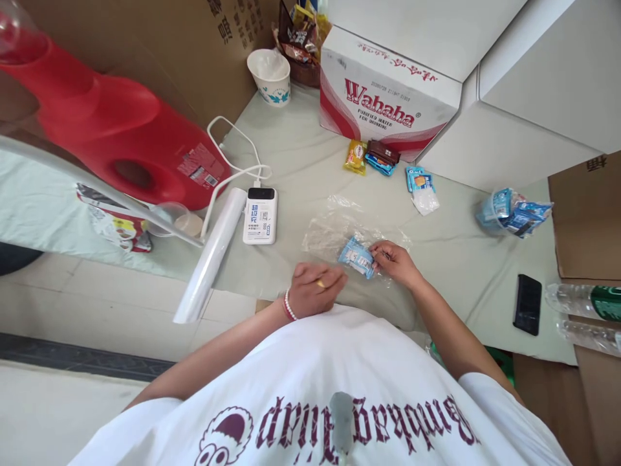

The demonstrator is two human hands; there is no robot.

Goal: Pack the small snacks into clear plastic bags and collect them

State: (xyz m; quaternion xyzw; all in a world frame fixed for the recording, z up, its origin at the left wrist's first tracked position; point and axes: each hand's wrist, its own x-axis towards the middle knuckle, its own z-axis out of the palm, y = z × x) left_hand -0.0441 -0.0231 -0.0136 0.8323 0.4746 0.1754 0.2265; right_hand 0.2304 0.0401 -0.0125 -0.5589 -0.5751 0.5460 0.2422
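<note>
A small blue snack packet (357, 257) lies on a crumpled clear plastic bag (323, 234) near the table's front edge. My right hand (394, 262) pinches the packet's right end between thumb and fingers. Just left of the packet is my left hand (314, 286), apart from it, wearing a beaded bracelet and something yellow on one finger. Its fingers are curled in and slightly blurred; whatever they may hold is hidden.
Left stand a power bank (260, 223), a plastic film roll (211, 259) and a big red bottle (130, 129). Behind are a paper cup (270, 76), water carton (388, 97) and several snack packets (382, 157). Right: a packet-filled cup (492, 212), phone (527, 304) and bottles (577, 299).
</note>
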